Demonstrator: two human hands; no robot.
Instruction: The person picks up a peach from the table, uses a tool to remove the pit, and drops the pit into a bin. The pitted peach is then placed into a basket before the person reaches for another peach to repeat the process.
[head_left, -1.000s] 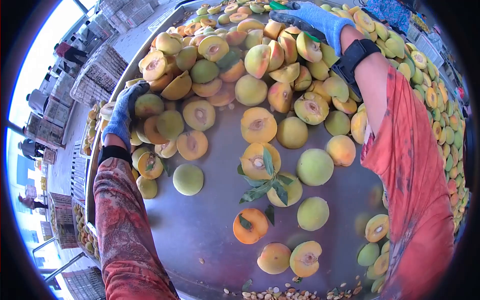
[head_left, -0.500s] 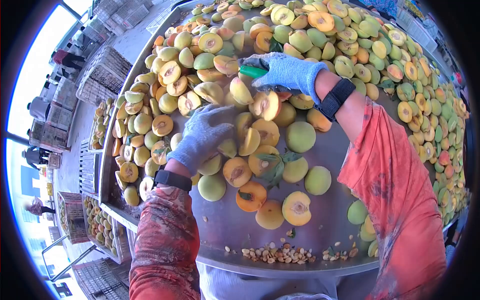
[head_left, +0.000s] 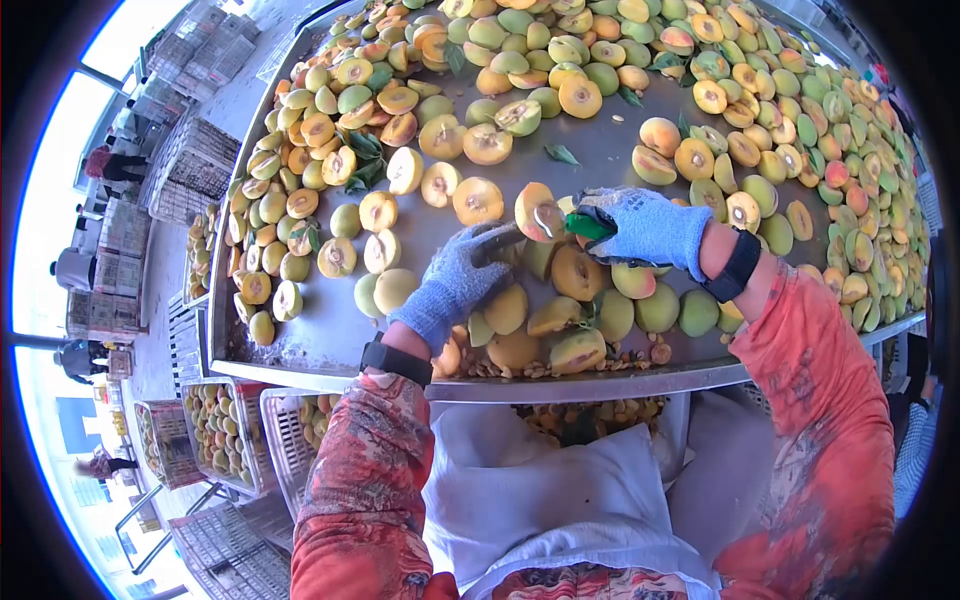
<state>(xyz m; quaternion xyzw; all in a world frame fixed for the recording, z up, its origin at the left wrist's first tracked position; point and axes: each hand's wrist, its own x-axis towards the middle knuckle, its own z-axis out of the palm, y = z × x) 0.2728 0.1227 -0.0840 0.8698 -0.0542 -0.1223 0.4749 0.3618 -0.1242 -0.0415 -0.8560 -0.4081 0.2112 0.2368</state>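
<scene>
White apron: spread across the person's front at the near side, between two red patterned sleeves.
Slotted crate: near left, just beside the table, with fruit in it.
Metal table: its near rim runs just beyond the apron; bare grey surface shows between the fruit.
Pits: gathered along the inside of the near rim, partly under fruit.
Near pile: whole-looking and cut fruit, green to orange, between the near rim and the hands.
Left hand: in a blue glove, fingers stretched right toward the fruit half; whether they pinch it, I cannot tell.
Right hand: in a blue glove, closed around the green-handled tool, whose metal end points left.
Fruit half: between the two hands, the tool's metal end at its cut face.
Loose leaf: lying on bare metal, just beyond the hands.
Right heap: many fruits, cut faces showing on some, filling the right side.
Stacked crates: far left, on the floor beyond the table, with people near them.
</scene>
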